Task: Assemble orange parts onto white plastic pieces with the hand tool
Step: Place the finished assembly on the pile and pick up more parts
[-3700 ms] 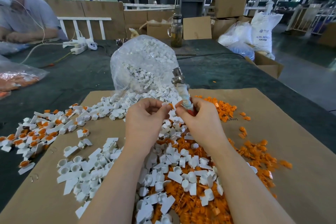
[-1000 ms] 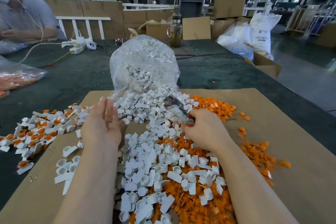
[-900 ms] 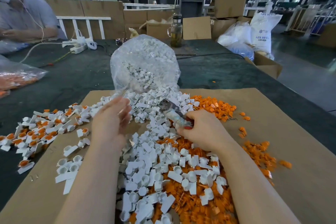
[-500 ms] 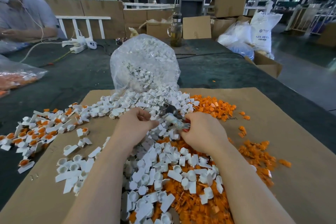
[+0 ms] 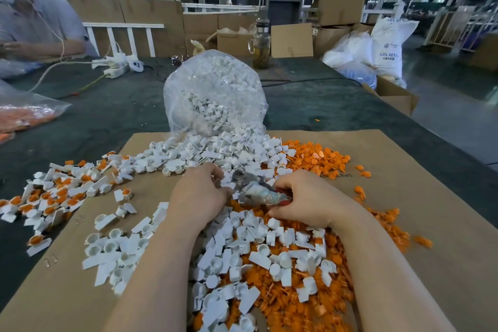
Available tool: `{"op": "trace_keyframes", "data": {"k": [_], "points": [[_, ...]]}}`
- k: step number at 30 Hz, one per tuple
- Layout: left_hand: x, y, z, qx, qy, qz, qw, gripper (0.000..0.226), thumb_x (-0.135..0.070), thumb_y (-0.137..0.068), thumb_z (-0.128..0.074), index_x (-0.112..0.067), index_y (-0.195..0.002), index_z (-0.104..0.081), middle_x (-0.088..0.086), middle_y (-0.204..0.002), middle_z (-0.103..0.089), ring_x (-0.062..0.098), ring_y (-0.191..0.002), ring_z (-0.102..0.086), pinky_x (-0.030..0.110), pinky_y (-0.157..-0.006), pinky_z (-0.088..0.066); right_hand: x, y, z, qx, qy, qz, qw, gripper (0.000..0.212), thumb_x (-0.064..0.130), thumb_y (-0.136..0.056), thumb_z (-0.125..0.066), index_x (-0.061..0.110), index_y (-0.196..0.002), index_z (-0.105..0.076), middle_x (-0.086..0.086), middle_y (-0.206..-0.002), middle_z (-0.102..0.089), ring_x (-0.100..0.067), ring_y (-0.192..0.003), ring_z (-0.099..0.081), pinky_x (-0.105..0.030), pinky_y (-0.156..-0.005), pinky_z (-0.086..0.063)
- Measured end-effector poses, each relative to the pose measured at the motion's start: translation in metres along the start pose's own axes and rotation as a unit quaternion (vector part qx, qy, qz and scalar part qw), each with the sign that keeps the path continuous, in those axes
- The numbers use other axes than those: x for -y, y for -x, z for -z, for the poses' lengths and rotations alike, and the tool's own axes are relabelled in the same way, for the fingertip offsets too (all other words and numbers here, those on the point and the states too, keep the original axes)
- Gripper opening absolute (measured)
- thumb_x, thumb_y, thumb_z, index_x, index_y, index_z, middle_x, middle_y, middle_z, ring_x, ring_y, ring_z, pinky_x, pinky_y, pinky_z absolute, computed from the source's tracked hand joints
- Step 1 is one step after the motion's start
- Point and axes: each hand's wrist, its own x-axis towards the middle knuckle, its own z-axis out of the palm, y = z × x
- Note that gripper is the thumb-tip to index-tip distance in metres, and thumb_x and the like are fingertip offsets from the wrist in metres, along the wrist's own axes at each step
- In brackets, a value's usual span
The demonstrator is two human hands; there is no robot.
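A heap of loose white plastic pieces (image 5: 258, 245) lies mixed over orange parts (image 5: 291, 302) on a brown cardboard sheet (image 5: 420, 197). My right hand (image 5: 304, 201) grips the hand tool (image 5: 258, 191), a tape-wrapped pair of pliers lying low and pointing left. My left hand (image 5: 200, 197) has its fingers curled at the tool's metal tip, among the white pieces; what it pinches is hidden. Assembled white pieces with orange inserts (image 5: 51, 197) lie in a pile at the left.
A clear bag of white pieces (image 5: 215, 94) spills onto the cardboard just beyond my hands. More orange parts (image 5: 318, 162) lie at the right. A bag of orange parts (image 5: 24, 113) sits far left, near another person (image 5: 35, 21). A glass jar (image 5: 260, 46) stands behind.
My left hand swung out toward the left pile, opened, then came back to the tool tip. The tool dropped from upright to lying low.
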Motion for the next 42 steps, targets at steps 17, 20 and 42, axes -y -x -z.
{"op": "trace_keyframes", "data": {"k": [17,20,42], "points": [[-0.006,0.004,-0.001,-0.042,0.082,0.003,0.996,0.013,-0.023,-0.087,-0.072,-0.026,-0.078,-0.064,-0.007,-0.066,-0.071,0.012,-0.063,-0.068,0.032,-0.062,-0.055,0.004,-0.009,-0.009,-0.18,-0.084,-0.033,0.98,0.022,0.037,-0.08,-0.072,0.028,-0.073,-0.053,0.009,-0.071,-0.055,-0.007,-0.065,-0.051,-0.027,-0.055,-0.036],[-0.01,0.004,0.002,-0.074,0.175,0.013,0.982,0.01,-0.024,-0.088,-0.072,-0.026,-0.084,-0.064,-0.007,-0.071,-0.07,0.012,-0.056,-0.065,0.025,-0.052,-0.048,0.006,-0.009,-0.007,-0.215,-0.159,-0.035,0.963,0.015,0.027,-0.081,-0.072,0.016,-0.085,-0.063,-0.001,-0.078,-0.063,-0.019,-0.073,-0.058,-0.039,-0.066,-0.048],[-0.031,0.012,0.001,0.014,0.497,0.053,0.866,0.008,-0.008,-0.079,-0.079,-0.011,-0.074,-0.073,0.013,-0.076,-0.076,0.017,-0.069,-0.074,0.016,-0.051,-0.05,0.017,-0.015,-0.017,-0.327,-0.251,-0.007,0.911,0.013,0.031,-0.088,-0.069,0.021,-0.095,-0.065,0.013,-0.077,-0.064,0.0,-0.069,-0.059,-0.017,-0.061,-0.043]]}}
